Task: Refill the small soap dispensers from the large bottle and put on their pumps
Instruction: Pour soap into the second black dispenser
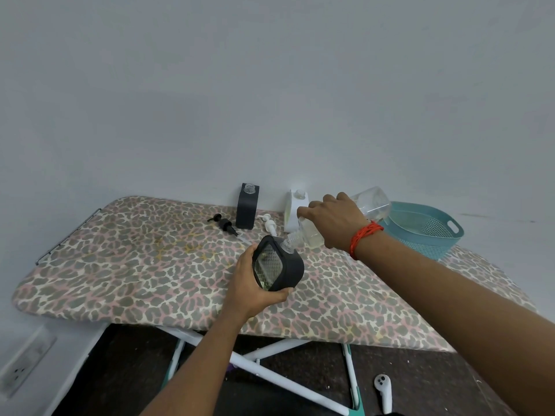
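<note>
My left hand [250,288] grips a black square dispenser [277,267] with a clear patterned window, tilted above the board. My right hand [335,222] holds the large clear bottle [371,202] tipped down, its neck meeting the dispenser's open mouth. Pale yellowish liquid shows near the bottle's neck. Against the wall stand a second black dispenser [247,210] and a white dispenser [295,211], both with open mouths. Beside them lie a black pump [223,225] and a white pump [268,223].
Everything rests on an ironing board with a leopard-print cover [144,265]. A teal perforated basket [425,228] sits at the board's far right. Below are white and teal legs, dark floor, and a white controller [384,391]. A wall socket [22,363] is at lower left.
</note>
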